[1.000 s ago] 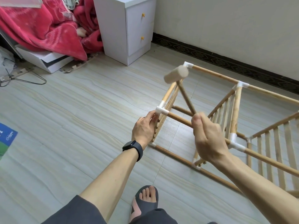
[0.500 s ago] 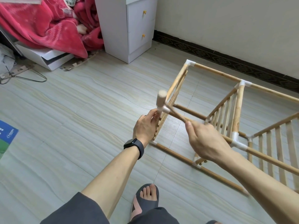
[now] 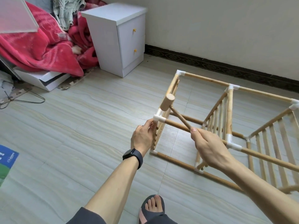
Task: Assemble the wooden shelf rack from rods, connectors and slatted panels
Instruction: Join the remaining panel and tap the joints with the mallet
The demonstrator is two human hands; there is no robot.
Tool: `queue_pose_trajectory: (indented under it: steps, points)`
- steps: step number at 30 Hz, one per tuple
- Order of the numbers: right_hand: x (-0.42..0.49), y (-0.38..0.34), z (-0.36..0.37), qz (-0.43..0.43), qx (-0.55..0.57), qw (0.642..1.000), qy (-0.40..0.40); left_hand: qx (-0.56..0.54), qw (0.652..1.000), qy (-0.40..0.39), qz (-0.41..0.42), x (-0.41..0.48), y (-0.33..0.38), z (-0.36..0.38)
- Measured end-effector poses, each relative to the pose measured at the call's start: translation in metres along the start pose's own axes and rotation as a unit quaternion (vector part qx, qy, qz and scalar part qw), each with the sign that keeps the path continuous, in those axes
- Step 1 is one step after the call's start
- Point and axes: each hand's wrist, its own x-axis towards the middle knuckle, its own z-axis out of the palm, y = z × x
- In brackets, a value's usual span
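The wooden shelf rack (image 3: 229,110) lies on its side on the tiled floor, made of rods, white connectors and slatted panels. My left hand (image 3: 143,137) grips the end slatted panel just below the near top white corner connector (image 3: 157,118). My right hand (image 3: 208,147) holds the handle of a small wooden mallet (image 3: 168,103). The mallet's head rests just above that corner connector, against the upper end rod.
A white two-drawer cabinet (image 3: 119,38) stands at the back, with a red blanket (image 3: 40,46) and white boards to its left. The wall and dark skirting run behind the rack. My sandalled foot (image 3: 152,207) is at the bottom edge. A blue leaflet (image 3: 7,160) lies far left.
The mallet swung down from a raised position onto the near corner connector and now sits slightly above it. My left hand stayed on the end panel.
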Motion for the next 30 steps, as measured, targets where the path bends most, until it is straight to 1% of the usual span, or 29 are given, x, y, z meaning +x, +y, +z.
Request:
queue_pose_trajectory:
  steps: [3,6,9,13,15,17,20,22,25,27,30]
  points:
    - [-0.019,0.016,-0.015,0.045,0.068,0.995,0.061,0.003,1.0,-0.011,0.008,0.0,0.007,-0.01]
    - [-0.043,0.031,-0.021,0.081,0.107,0.986,0.103,-0.039,0.999,-0.002,0.03,-0.002,0.016,-0.016]
    - [-0.062,0.039,-0.017,0.109,0.106,0.981,0.119,-0.068,0.997,0.009,0.017,-0.002,0.022,-0.018]
    - [-0.071,0.046,-0.023,0.113,0.143,0.976,0.118,-0.038,0.999,0.031,-0.008,-0.004,0.028,-0.013]
    - [-0.073,0.045,-0.028,0.103,0.12,0.982,0.103,-0.031,0.998,0.043,-0.03,-0.006,0.033,-0.009]
    - [-0.069,0.038,-0.03,0.084,0.072,0.991,0.073,-0.034,0.998,0.043,-0.039,-0.007,0.036,-0.006]
    - [-0.05,0.019,-0.026,0.051,0.021,0.998,0.037,-0.06,0.997,0.029,-0.032,-0.005,0.034,-0.01]
    - [-0.033,0.003,-0.021,0.027,-0.003,1.0,0.013,-0.052,0.998,0.016,-0.026,-0.003,0.029,-0.013]
    - [-0.006,-0.015,-0.013,-0.013,-0.028,0.999,-0.012,-0.045,0.999,0.021,-0.02,-0.001,0.023,-0.012]
    - [0.008,-0.021,-0.004,-0.028,-0.04,0.998,-0.044,-0.04,0.999,0.03,-0.019,-0.001,0.021,-0.008]
    - [0.021,-0.024,0.004,-0.029,-0.137,0.984,-0.109,-0.033,0.998,0.029,-0.034,0.0,0.02,-0.006]
